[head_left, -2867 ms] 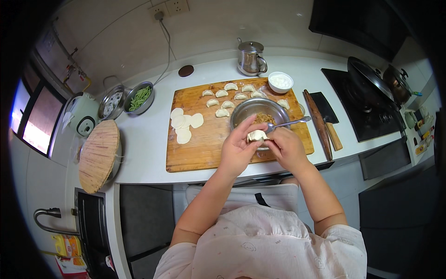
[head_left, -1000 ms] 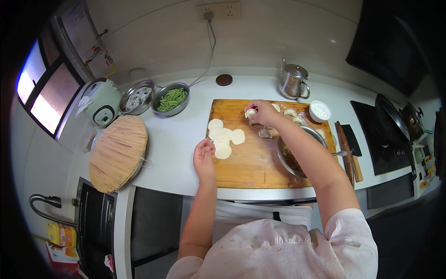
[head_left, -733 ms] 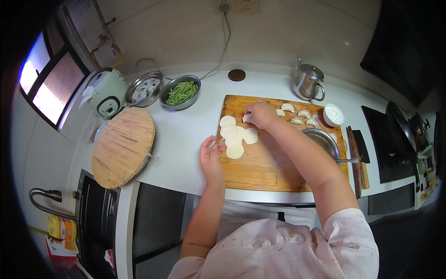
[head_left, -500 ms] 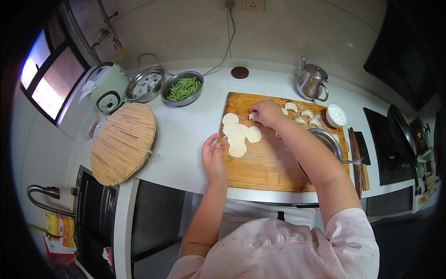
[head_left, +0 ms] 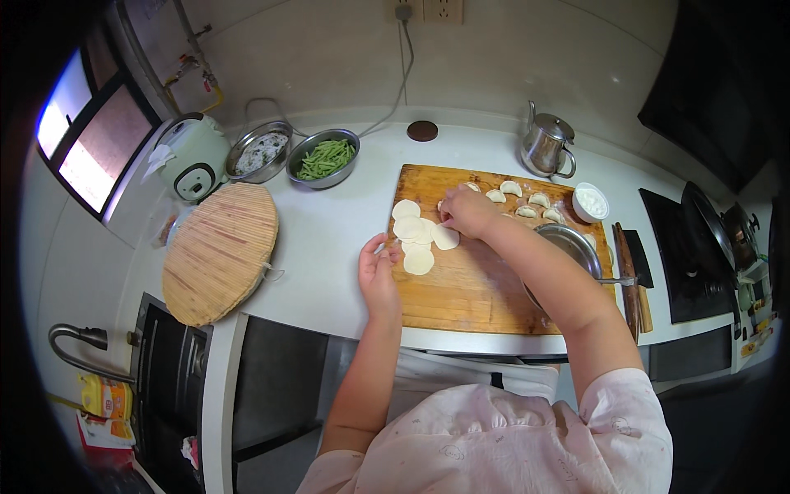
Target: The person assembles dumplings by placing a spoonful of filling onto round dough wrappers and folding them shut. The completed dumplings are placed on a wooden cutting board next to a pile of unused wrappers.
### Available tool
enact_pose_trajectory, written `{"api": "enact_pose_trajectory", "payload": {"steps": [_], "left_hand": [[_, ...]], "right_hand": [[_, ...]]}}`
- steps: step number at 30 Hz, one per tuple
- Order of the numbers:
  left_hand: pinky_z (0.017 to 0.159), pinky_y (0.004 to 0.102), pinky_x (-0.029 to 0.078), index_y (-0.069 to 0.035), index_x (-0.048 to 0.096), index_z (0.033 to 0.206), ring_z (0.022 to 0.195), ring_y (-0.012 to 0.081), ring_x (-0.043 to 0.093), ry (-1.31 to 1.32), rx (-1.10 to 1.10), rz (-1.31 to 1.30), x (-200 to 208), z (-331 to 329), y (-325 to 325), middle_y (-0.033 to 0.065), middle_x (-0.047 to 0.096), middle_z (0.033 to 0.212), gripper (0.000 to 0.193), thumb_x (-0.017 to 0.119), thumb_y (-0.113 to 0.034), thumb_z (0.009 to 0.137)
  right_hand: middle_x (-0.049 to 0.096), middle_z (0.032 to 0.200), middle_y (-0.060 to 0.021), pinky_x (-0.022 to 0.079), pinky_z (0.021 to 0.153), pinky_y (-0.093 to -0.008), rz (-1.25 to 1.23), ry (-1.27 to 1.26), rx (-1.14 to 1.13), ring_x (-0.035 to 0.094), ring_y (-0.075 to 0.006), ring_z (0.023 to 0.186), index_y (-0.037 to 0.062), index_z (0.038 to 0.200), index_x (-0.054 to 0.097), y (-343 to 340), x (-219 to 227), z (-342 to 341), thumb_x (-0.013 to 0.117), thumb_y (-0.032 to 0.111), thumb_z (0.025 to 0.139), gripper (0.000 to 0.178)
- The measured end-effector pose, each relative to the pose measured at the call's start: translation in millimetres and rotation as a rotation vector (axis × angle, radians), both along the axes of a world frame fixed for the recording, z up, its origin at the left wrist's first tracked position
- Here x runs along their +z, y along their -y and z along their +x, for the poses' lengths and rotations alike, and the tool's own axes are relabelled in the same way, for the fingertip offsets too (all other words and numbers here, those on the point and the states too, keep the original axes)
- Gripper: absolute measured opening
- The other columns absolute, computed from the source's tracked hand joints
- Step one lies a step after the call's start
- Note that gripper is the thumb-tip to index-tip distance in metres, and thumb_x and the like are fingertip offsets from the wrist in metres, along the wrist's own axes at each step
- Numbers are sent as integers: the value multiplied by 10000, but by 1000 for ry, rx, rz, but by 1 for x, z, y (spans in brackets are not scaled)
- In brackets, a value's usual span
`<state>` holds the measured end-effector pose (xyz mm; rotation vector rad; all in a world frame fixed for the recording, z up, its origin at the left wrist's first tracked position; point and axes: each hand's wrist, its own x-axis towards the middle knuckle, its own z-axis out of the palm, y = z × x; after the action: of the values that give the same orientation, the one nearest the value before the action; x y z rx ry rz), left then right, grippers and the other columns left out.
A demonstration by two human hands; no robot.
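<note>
Flat round dough wrappers (head_left: 419,260) lie overlapping on the left part of a wooden board (head_left: 461,305). Over the board, my right hand (head_left: 469,214) is bent down, its fingertips pinched at the upper edge of the rightmost wrapper (head_left: 446,238). The palm hides part of what lies beneath. Just left of the board's edge, my left hand (head_left: 378,272) is held palm up, fingers loosely curled and apart, with nothing in it. Several folded dumplings (head_left: 510,188) sit toward the back right of the board. My right forearm partly covers a metal bowl (head_left: 576,244) with a utensil handle.
A small white bowl (head_left: 591,203) of white contents stands at the board's back right corner, near a steel kettle (head_left: 548,144). Rolling pin (head_left: 627,280) and knife (head_left: 642,259) lie at right. Green beans (head_left: 327,160), a rice cooker (head_left: 193,156) and a round woven lid (head_left: 220,255) are left.
My right hand has moved slightly down toward the wrappers, away from the dumpling its fingertips were on. The left hand stays about where it was.
</note>
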<state>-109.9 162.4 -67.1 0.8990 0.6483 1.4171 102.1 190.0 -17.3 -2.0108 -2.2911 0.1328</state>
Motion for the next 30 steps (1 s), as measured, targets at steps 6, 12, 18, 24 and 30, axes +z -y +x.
{"api": "enact_pose_trajectory", "payload": {"steps": [6,12,18,24,30], "left_hand": [[796,264,438,32,465,1129,850,123,529,-1,16,23,0,1,1,97,509,1074,266,427,-2,868],[931,320,406,30,448,1186,1020,206,526,74,-151,-64,-1,2,4,140,513,1147,297,413,-68,908],[1086,413,248,38,291,1317,1270,288,330,375,-515,-400,7,28,51,185,342,1352,478,295,-287,967],[1079,423,260,15,304,1312,1287,273,308,612,-664,-485,30,51,72,167,346,1353,472,279,-312,973],[1020,406,371,-1,380,1264,1185,254,448,511,-582,-499,35,65,87,142,458,1267,364,358,-208,965]], "right_hand": [[607,871,-49,463,751,-375,66,-87,18,540,-250,916,129,787,637,7,2,-1,658,210,743,94],[640,798,-80,476,675,-383,140,-324,-45,601,-269,780,104,830,628,26,14,-2,624,176,756,103],[643,815,-93,476,658,-350,190,-425,-9,609,-260,748,83,895,618,72,40,-15,637,152,759,154],[641,872,-114,476,690,-323,345,-578,25,607,-253,786,64,949,626,143,62,-11,586,116,811,152],[625,839,-69,462,683,-256,783,-766,-409,582,-155,759,33,908,631,241,63,46,586,89,839,100]]}}
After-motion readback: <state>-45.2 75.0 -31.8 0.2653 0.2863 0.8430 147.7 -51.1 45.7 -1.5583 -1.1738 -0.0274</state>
